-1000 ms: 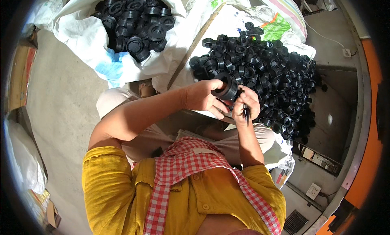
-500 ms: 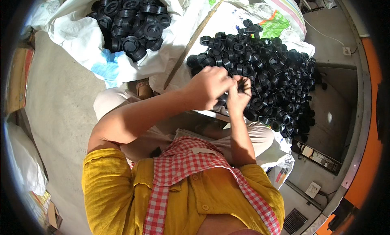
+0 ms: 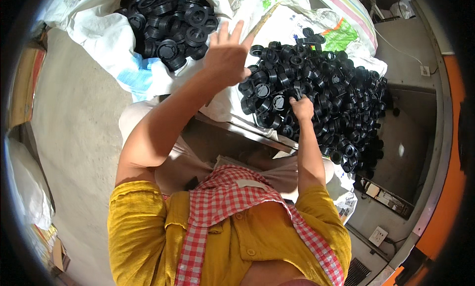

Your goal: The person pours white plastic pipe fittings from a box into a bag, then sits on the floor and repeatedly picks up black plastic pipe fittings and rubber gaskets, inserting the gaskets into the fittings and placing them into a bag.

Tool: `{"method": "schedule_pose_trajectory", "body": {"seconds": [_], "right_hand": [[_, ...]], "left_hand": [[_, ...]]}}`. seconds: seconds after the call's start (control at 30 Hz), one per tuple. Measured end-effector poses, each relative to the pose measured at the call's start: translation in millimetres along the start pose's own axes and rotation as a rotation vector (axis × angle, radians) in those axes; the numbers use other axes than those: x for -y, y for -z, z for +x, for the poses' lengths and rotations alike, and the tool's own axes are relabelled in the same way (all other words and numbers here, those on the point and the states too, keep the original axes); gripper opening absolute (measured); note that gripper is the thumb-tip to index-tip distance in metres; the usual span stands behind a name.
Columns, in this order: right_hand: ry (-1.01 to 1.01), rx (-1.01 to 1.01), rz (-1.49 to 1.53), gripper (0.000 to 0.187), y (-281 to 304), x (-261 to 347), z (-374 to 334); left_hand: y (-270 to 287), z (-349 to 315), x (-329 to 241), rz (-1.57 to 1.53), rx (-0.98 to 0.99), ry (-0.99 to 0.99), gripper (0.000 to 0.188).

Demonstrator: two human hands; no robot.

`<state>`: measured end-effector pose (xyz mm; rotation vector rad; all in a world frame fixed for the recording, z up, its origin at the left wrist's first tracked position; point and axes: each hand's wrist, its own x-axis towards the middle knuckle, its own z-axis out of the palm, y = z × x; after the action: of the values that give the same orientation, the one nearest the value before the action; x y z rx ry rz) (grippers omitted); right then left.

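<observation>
My left hand (image 3: 225,58) is raised between two heaps of black plastic caps, fingers spread, with nothing seen in it. Just beyond it, to the left, is a heap of ribbed round black caps (image 3: 167,49) in an open white woven sack (image 3: 106,43). My right hand (image 3: 303,109) reaches down at the near side of a larger pile of black ring-shaped caps (image 3: 336,108). Its thumb and fingers close on a black cap (image 3: 297,93) at the pile; the fingertips are partly hidden among the dark pieces.
A thin wooden stick (image 3: 264,21) lies across white plastic sheeting behind my left hand. A metal edge (image 3: 237,131) runs in front of the pile, above my legs. At the right stand grey panels with a socket (image 3: 378,236); cardboard (image 3: 27,85) leans at the far left.
My hands, together over the pile's near left side before, are now apart. The left has swung up and left toward the sack and spread its fingers; the right has moved slightly right onto the pile.
</observation>
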<state>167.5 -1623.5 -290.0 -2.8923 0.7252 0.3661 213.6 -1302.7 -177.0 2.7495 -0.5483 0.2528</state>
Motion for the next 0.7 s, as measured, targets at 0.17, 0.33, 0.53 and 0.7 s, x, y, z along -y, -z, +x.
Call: {"method": "schedule_pose_trajectory", "body": {"seconds": [0.17, 0.33, 0.53, 0.7], "right_hand": [[-0.146, -0.058, 1.046, 0.040, 23, -16, -31], [-0.486, 0.432, 1.839, 0.044, 33, 39, -116], [0.045, 0.097, 1.504, 0.032, 15, 50, -156], [0.715, -0.249, 0.795, 0.053, 47, 30, -140]], "left_hand": [[-14, -14, -25, -0.672, 0.463, 0.135, 0.059], [-97, -39, -68, -1.200, 0.406, 0.190, 0.055], [-69, -28, -47, -1.214, 0.290, 0.347, 0.032], [-83, -43, -24, -0.998, 0.898, -0.116, 0.039]]}}
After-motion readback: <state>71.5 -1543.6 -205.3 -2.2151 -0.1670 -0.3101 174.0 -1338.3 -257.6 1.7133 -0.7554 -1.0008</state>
